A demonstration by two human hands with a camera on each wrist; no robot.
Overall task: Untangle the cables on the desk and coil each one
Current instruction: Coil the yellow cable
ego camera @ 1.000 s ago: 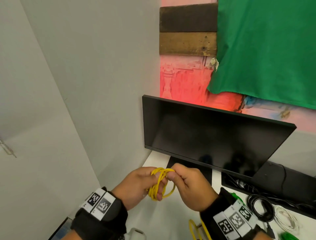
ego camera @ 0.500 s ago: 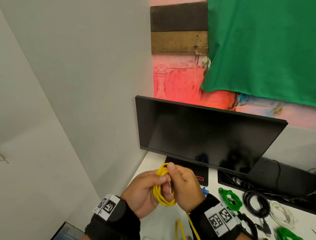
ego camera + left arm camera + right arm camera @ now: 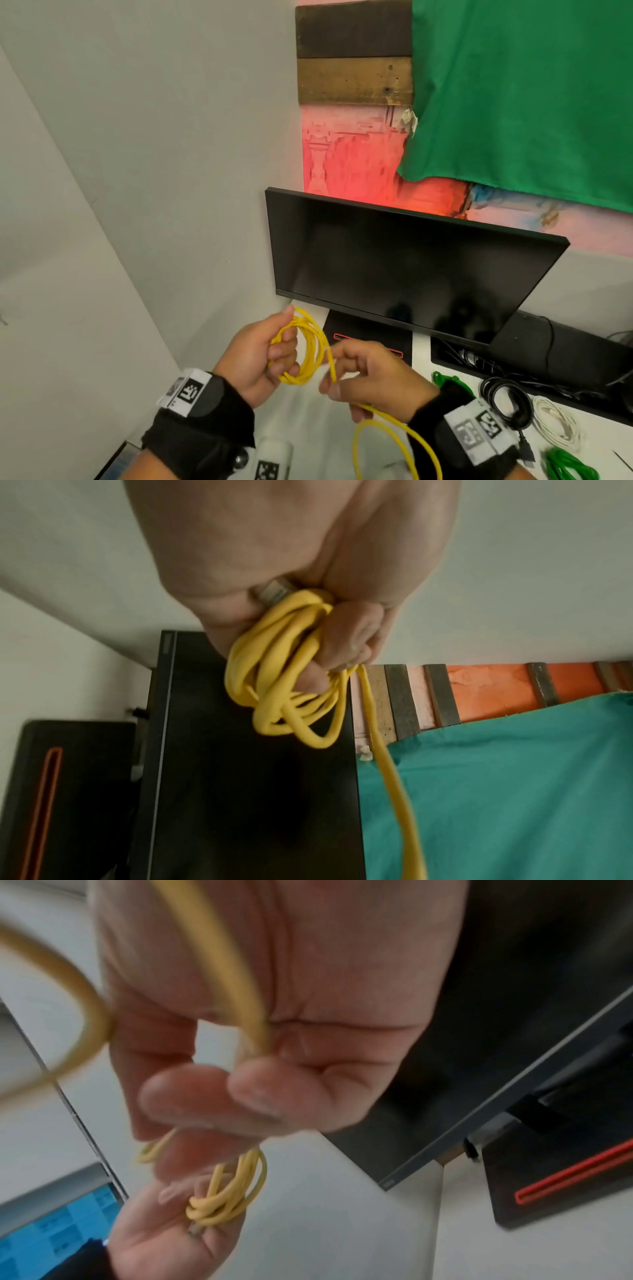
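Observation:
A yellow cable (image 3: 310, 346) is wound in several loops around the fingers of my left hand (image 3: 263, 353), which grips the coil (image 3: 284, 674) above the white desk (image 3: 308, 428). My right hand (image 3: 366, 377) sits just to the right and pinches the loose strand (image 3: 240, 988) leading off the coil. The free tail (image 3: 394, 435) loops down under my right wrist toward the bottom edge. A clear plug end (image 3: 274, 591) shows tucked in my left palm.
A black monitor (image 3: 411, 260) stands right behind my hands on a black base (image 3: 363, 337) with a red line. Coiled green (image 3: 445, 380), black (image 3: 507, 401) and white (image 3: 555, 421) cables lie on the desk at right. A grey wall is at left.
My hands have drawn apart: the right one slid off the coil to the right and down along the strand. The left keeps the coil, its loops now wider.

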